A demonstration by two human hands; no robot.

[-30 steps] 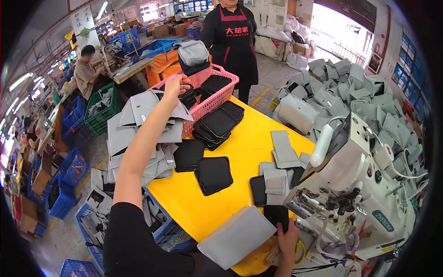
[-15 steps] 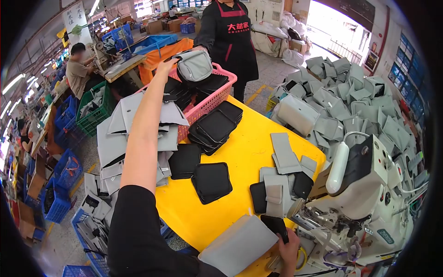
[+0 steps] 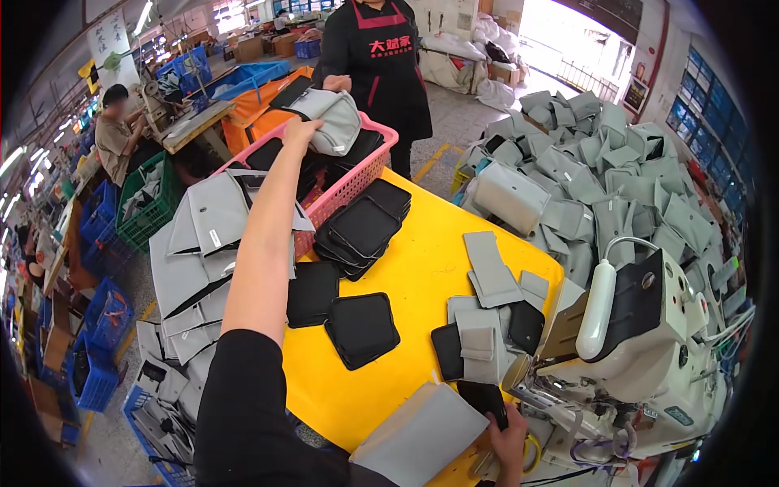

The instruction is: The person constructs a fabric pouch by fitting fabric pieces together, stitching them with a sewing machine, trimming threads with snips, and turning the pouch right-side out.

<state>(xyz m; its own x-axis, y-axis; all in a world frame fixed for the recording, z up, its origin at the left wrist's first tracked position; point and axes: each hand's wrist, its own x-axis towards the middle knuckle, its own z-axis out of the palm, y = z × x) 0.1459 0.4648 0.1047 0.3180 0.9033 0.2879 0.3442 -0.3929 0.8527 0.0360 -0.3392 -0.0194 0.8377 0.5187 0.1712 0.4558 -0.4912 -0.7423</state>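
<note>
My left hand (image 3: 302,132) is stretched out over the pink basket (image 3: 355,183), its fingers closed on the edge of a grey pouch (image 3: 334,122) with a black flap. Beside the pouch is the open hand of a person in a black apron (image 3: 388,57). Near the bottom of the yellow table (image 3: 422,300), my right hand (image 3: 509,434) grips a small black piece (image 3: 484,399). A larger grey pouch (image 3: 422,434) lies just left of it. Black panels (image 3: 363,327) are stacked on the table's left side.
A white sewing machine (image 3: 641,341) stands at the right. Grey panels (image 3: 487,333) lie beside it. Behind is a large heap of grey pouches (image 3: 592,178). Grey pieces (image 3: 203,227) are piled at the left, near blue crates (image 3: 97,373). Another person (image 3: 118,134) sits at the back left.
My left hand has reached the grey pouch and closed on it; the pouch is lower and tilted over the basket. My right hand keeps its hold, and the view has shifted slightly.
</note>
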